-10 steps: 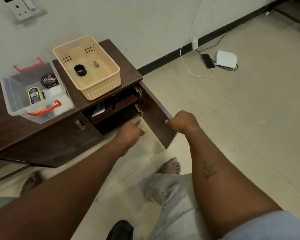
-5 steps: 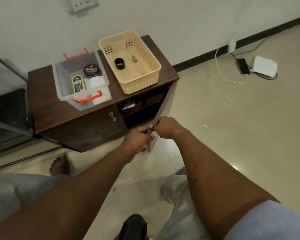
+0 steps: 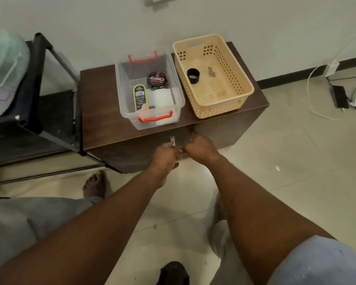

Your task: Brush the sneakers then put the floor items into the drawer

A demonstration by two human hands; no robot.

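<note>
Left hand [image 3: 164,156] and right hand [image 3: 200,146] curl at the cabinet [image 3: 103,112] door seam, grip too blurred to tell, cabinet at 12 o'clock; doors rigid, hinged, likely light, take by metal handle [image 3: 172,140]

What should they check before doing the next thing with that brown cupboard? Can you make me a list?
1. Right door of the dark brown wooden cabinet looks shut: ok.
2. Left hand and right hand clear of the door seam: cannot tell; they bunch by the small metal handle.
3. Clear plastic box with orange handles fully on the cabinet top: ok.
4. Beige perforated plastic basket fully on top: ok.
5. Floor items all put away: cannot tell; a black thing shows at the bottom edge.
</note>
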